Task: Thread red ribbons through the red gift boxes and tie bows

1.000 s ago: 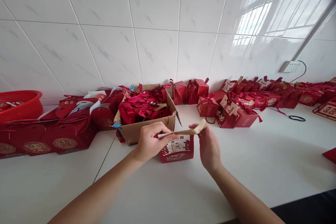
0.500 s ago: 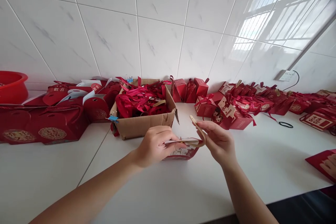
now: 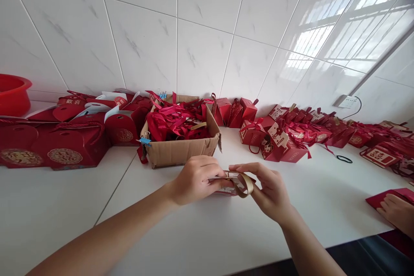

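Observation:
A small red gift box (image 3: 226, 189) stands on the white counter (image 3: 207, 233) between my hands, mostly hidden by them. My left hand (image 3: 196, 180) is closed over its left top edge, fingers curled onto the box. My right hand (image 3: 270, 189) pinches a tan ribbon (image 3: 243, 183) that loops over the box's top. Both hands touch the box at once.
Just behind stands an open cardboard box (image 3: 181, 148) full of red ribbons. Large red gift bags (image 3: 51, 148) and a red basin (image 3: 13, 94) sit left. Finished small red boxes (image 3: 278, 140) line the wall to the right. Another person's hand (image 3: 396, 212) rests on a red card at far right.
My right hand has brought the tan ribbon down from above the box and curled it into a loop on the top. My left hand pressed lower onto the box.

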`<state>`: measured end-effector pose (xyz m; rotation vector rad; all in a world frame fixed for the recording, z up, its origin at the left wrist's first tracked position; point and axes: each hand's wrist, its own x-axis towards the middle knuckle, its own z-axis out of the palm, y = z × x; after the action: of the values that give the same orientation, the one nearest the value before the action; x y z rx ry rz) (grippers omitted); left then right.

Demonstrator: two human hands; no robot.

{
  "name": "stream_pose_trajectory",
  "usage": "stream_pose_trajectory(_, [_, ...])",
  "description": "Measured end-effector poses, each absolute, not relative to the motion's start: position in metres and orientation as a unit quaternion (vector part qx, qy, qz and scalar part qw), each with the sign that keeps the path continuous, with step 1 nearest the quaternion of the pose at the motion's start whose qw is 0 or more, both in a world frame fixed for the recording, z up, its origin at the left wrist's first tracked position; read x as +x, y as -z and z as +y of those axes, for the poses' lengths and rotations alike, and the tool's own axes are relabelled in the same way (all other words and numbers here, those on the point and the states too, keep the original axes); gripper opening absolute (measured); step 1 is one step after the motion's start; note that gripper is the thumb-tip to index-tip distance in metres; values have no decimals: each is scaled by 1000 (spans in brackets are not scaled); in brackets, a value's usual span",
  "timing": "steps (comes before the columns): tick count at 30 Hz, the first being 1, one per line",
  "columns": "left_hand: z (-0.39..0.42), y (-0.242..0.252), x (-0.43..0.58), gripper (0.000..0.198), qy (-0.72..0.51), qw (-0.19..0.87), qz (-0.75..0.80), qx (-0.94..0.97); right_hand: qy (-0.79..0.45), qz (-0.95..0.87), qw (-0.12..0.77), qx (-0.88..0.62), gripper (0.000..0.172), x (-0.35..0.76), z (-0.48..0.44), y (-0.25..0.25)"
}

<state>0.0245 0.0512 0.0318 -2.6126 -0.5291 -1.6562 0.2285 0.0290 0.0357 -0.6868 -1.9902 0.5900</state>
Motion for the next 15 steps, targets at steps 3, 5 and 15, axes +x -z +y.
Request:
stream_pose_trajectory(3, [52,-31,24,22,528,-5,-165,-833,-278,-793,466,-277,35,226,28,-31])
stream_pose_trajectory(5, [53,-30,23,22,528,-8,-163,-833,-293,-785,470,-278,34,225,28,-28])
stream_pose_trajectory(15, [53,-29,23,19,523,-25,-171,-835,-383,-751,462,-276,21,222,32,-25])
